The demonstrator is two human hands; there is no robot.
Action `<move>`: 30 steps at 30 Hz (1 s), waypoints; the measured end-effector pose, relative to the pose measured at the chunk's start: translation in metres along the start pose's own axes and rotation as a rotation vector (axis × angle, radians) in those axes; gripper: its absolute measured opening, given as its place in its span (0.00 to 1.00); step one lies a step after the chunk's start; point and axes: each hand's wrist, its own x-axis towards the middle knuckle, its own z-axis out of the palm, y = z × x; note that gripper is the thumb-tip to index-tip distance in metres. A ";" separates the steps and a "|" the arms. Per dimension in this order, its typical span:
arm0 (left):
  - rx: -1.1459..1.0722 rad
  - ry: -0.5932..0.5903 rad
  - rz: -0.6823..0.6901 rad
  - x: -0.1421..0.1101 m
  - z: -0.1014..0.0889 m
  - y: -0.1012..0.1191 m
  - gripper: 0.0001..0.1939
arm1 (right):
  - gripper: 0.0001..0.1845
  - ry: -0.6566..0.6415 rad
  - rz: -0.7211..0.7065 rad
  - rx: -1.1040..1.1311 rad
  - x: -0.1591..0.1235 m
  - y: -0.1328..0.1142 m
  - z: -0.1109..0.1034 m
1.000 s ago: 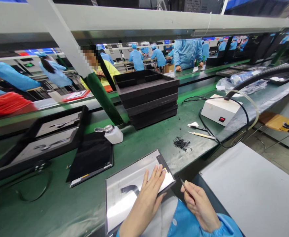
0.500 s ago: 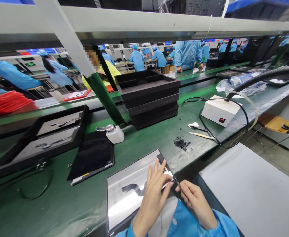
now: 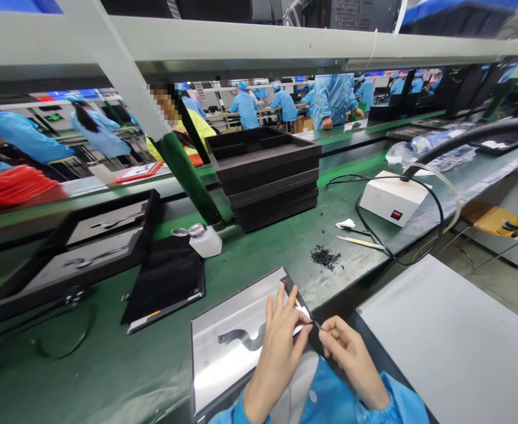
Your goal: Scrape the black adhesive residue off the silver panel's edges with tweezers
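Note:
A flat silvery panel [image 3: 223,353] with a dark flex cable [image 3: 241,338] lies on the green bench at the near edge. My left hand [image 3: 280,338] rests on the panel's right end, thumb and forefinger pinched together at its corner, other fingers raised. My right hand [image 3: 351,356] is closed around a thin dark pointed tool [image 3: 317,324], whose tip meets the left thumb at that corner. Both sleeves are blue.
A stack of black trays [image 3: 265,174] stands behind. Left lie a black panel [image 3: 164,282], a white dispenser bottle [image 3: 203,238] and a tray with panels [image 3: 86,247]. Right: dark scraps [image 3: 325,256], a stick [image 3: 360,241], a white box [image 3: 393,197] with cables. Co-workers in blue stand beyond.
My left hand went from lying flat on the panel to pinching at its corner. My right hand brought the tool up and left to that corner.

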 end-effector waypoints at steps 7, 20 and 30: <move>-0.024 -0.053 0.030 -0.005 -0.005 -0.006 0.06 | 0.27 0.012 -0.065 -0.193 -0.004 -0.009 -0.005; 0.079 -0.074 0.148 -0.011 -0.010 -0.014 0.23 | 0.29 -0.059 0.083 0.034 -0.001 -0.002 -0.001; 0.095 -0.067 0.181 -0.010 -0.009 -0.015 0.21 | 0.32 -0.050 0.210 0.186 0.000 0.009 0.004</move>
